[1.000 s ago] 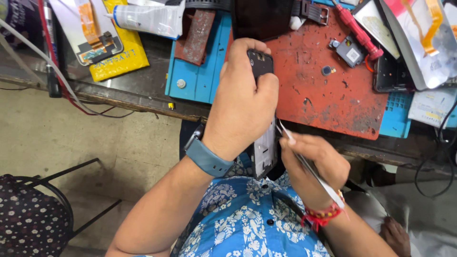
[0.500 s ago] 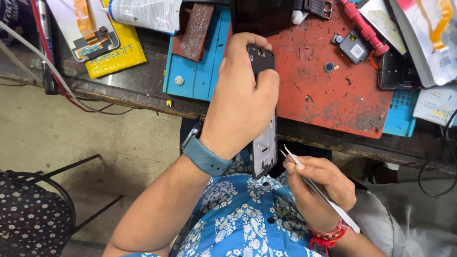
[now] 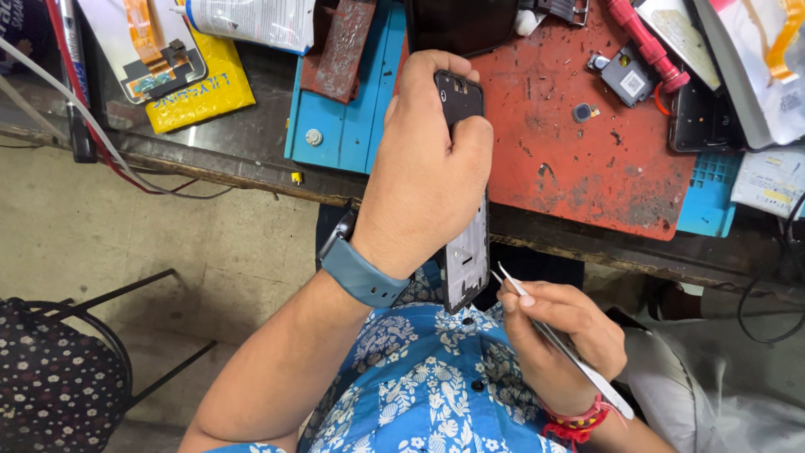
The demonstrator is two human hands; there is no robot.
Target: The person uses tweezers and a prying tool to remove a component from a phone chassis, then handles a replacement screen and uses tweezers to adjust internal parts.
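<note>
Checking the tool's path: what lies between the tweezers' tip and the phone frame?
Nothing: the head view shows only a small bare gap between the tweezers and the phone frame.

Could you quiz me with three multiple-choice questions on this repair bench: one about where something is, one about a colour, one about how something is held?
1. Where is the red screwdriver?
A. on the red mat
B. on the floor
C. on the stool

2. What colour is the wristband?
A. yellow
B. blue
C. white

3. How is the phone frame held?
A. lying flat on the bench
B. gripped in the left hand
C. pinched by the tweezers

Answers: 1 A, it lies at the top of the red mat. 2 B, a blue strap circles the wrist. 3 B, its fingers wrap it while the right hand holds the tweezers beside it.
</note>
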